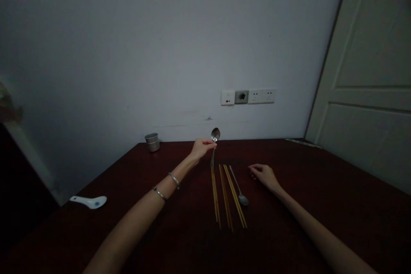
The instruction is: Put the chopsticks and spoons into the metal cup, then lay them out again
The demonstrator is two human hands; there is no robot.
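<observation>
My left hand (202, 149) is closed in a pinch around a metal spoon (215, 134), holding it with the bowl up and the handle pointing down. The handle's lower end is close to the tops of the left pair of chopsticks (215, 199). Beside that pair lie a darker middle pair of chopsticks (226, 199) and a lighter right pair of chopsticks (235, 197). To their right a second metal spoon (243, 200) lies bowl toward me. My right hand (263, 175) rests on the table to the right of this spoon, holding nothing, its fingers loosely curled and slightly apart.
A white ceramic spoon (91, 202) lies at the left of the dark red table (180, 239). A metal cup (152, 141) stands at the back left. A thin flat strip (303, 142) lies at the back right. Wall sockets (261, 96) sit above the back edge.
</observation>
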